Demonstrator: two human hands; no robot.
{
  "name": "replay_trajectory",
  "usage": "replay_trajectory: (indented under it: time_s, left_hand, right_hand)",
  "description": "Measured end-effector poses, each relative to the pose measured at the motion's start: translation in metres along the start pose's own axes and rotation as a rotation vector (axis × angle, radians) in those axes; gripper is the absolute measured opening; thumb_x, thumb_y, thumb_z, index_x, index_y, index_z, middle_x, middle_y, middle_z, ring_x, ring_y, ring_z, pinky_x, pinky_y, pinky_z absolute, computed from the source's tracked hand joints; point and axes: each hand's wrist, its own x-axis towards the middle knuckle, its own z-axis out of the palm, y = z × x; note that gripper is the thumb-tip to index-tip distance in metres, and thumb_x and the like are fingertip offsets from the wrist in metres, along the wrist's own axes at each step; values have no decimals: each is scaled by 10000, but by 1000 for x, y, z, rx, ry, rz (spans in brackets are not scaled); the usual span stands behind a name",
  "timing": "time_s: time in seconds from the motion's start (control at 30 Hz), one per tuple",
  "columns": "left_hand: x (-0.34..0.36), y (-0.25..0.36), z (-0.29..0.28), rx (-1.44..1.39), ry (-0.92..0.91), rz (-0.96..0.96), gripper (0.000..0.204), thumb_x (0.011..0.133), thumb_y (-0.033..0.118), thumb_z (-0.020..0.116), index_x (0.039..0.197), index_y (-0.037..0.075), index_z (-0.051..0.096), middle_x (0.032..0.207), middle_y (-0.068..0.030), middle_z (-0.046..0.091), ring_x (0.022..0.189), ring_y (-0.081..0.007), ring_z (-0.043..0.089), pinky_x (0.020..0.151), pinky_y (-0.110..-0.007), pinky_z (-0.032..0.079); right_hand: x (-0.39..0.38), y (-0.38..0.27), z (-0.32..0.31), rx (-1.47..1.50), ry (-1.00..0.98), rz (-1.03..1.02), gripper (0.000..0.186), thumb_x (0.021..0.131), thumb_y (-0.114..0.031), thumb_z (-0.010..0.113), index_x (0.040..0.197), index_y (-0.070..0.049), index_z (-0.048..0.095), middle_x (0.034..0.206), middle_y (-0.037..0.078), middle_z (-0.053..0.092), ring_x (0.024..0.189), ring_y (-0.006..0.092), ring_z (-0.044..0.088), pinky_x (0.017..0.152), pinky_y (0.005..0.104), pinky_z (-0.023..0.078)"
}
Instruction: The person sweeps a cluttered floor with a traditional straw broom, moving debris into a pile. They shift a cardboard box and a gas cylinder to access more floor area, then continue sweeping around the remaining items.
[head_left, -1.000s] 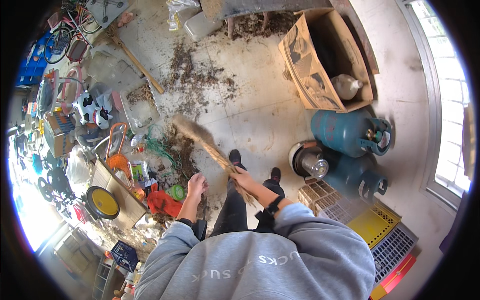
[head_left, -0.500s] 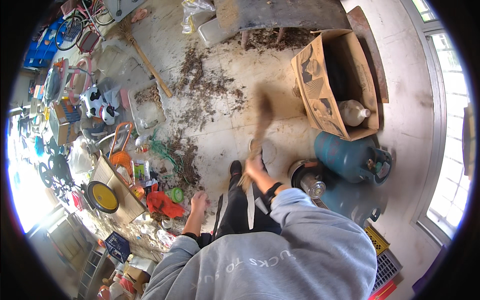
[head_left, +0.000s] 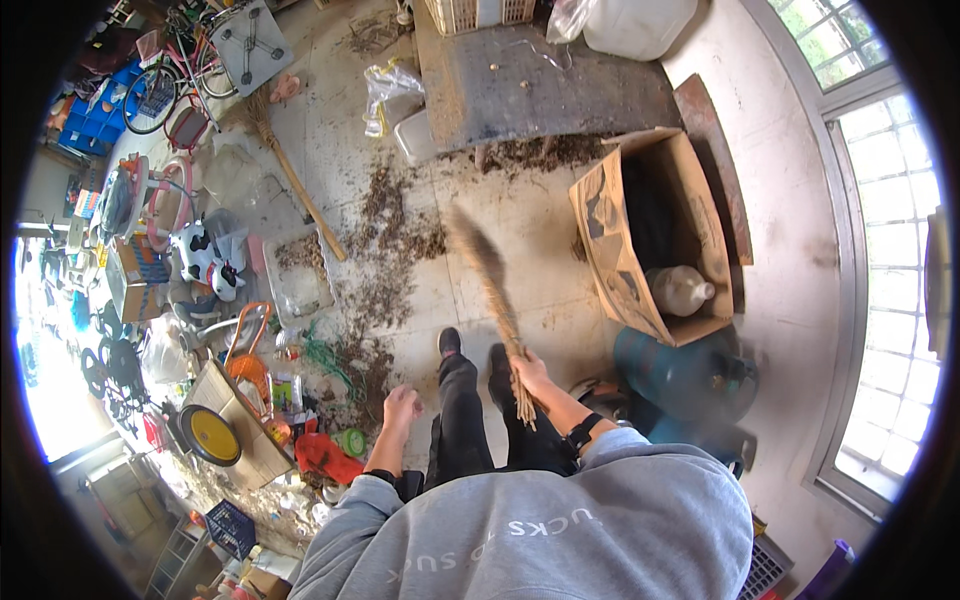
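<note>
My right hand (head_left: 530, 368) is closed round the lower end of a straw hand broom (head_left: 503, 310), whose blurred bristle head reaches up over the dirty tiled floor. Loose dark debris (head_left: 395, 225) lies in patches left of the bristles. My left hand (head_left: 403, 407) hangs empty beside my left leg, fingers loosely bent and apart. Near it are green netting (head_left: 335, 365), a red cloth (head_left: 322, 455) and a round green container (head_left: 352, 440). A long-handled broom (head_left: 308, 205) lies farther up on the left.
An open cardboard box (head_left: 625, 265) holding a white jug (head_left: 680, 290) stands right, with blue-green gas cylinders (head_left: 680, 380) below it. A dark board (head_left: 530, 95) is ahead. Crowded clutter, toys and bicycles (head_left: 180, 80) fill the left. Windows (head_left: 880, 300) line the right wall.
The broom head has swung from the left to the right, then partly back left. The board and box sit lower in view as my viewpoint shifts; my feet have moved too.
</note>
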Motion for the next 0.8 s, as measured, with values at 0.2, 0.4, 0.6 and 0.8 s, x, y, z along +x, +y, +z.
replay_trajectory:
  time_s: [0.2, 0.4, 0.6, 0.8]
  left_hand:
    - [37, 14, -12, 38, -23, 27, 329, 876, 108, 564, 1170, -29, 512, 762, -102, 593, 555, -196, 589, 478, -318, 494]
    - [73, 101, -29, 104, -71, 26, 191, 866, 119, 549, 1014, -2, 564, 660, -61, 572, 537, -174, 569, 442, -298, 450]
    - [107, 209, -52, 59, -84, 83, 255, 867, 99, 559, 1118, 53, 563, 755, -38, 570, 613, -154, 570, 541, -315, 522]
    - [126, 246, -41, 52, -30, -19, 381, 884, 66, 542, 1260, 45, 484, 919, -75, 577, 664, -173, 573, 614, -315, 514]
  right_hand:
    - [107, -58, -1, 165, 242, 22, 131, 848, -143, 547, 849, -12, 529, 629, 111, 516, 448, 250, 527, 389, 406, 417]
    - [128, -34, 129, -448, 19, 1, 253, 821, -247, 599, 779, 2, 584, 625, 87, 562, 571, 219, 575, 528, 383, 458]
    - [119, -95, 184, -169, -365, 132, 223, 804, -210, 625, 737, -4, 570, 582, 127, 573, 427, 252, 551, 412, 400, 448]
    - [59, -157, 112, 157, -209, 52, 124, 850, -185, 516, 870, -67, 546, 551, 80, 497, 379, 206, 485, 344, 362, 392]
